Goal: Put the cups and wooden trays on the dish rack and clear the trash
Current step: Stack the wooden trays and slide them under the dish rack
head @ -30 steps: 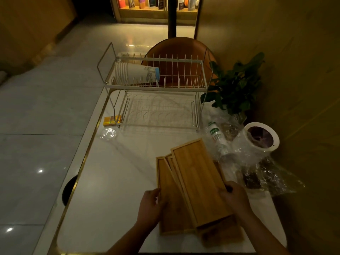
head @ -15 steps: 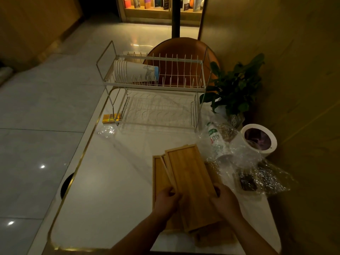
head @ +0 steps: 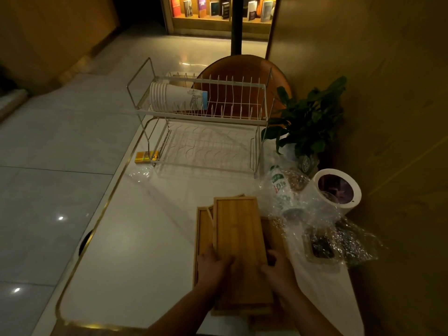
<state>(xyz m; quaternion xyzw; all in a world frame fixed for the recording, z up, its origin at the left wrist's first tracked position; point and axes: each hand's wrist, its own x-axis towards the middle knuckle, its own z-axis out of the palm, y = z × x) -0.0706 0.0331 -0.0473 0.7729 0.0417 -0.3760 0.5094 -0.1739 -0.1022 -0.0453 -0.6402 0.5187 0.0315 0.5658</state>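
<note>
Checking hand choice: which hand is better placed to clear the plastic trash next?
Probably the right hand: the crinkled plastic wrap lies just beside it, while the left hand sits across the wooden trays.

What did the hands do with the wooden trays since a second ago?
Both hands slid in along the top wooden tray and squared it up straight over the others. The left hand, which lay on the lower tray, now grips the top one with the right hand. The cups on the dish rack, the bottle and plastic wrap stayed put.
</note>
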